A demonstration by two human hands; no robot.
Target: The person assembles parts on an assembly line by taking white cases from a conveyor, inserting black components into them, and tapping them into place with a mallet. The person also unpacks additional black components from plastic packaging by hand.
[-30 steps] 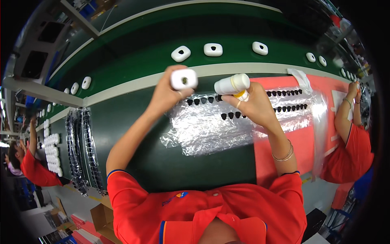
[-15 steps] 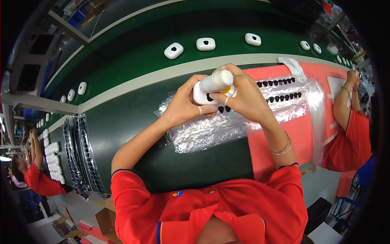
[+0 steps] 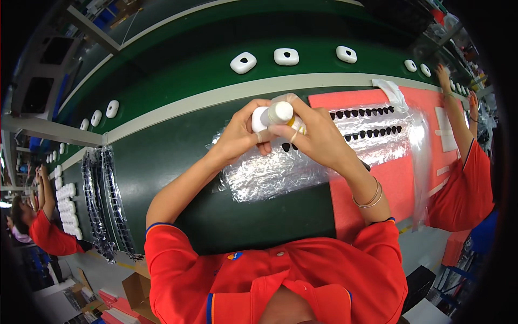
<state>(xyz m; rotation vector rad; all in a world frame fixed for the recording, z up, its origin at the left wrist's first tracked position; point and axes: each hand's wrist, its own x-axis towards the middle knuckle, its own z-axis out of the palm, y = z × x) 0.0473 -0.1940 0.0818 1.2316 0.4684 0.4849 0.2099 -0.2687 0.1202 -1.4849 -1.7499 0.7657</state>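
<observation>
My left hand point(image 3: 237, 134) is closed around a small white rounded plastic case point(image 3: 258, 120), like those lying on the green belt. My right hand point(image 3: 321, 135) grips a stubby white cylinder point(image 3: 277, 113) with a yellow part, and its rounded end stands over the case. Both thumbs meet at the case's near side, so most of its face is hidden. Pale wraps cover some fingertips. Beneath the hands, clear plastic film point(image 3: 264, 181) lies on the dark green bench with rows of small black pieces point(image 3: 372, 133) on it.
Several white cases point(image 3: 286, 56) sit on the green conveyor belt point(image 3: 178, 81) beyond a pale rail. Red foam sheet point(image 3: 350, 205) covers the bench at right. Black strips in film point(image 3: 102, 205) and stacked white cases point(image 3: 67, 208) are at left. Co-workers in red sit on both sides.
Both hands have shifted slightly left with the case and cylinder, and the thumbs now cover more of the case. The belt cases sit farther right. The right-hand co-worker's arm has reached toward the belt.
</observation>
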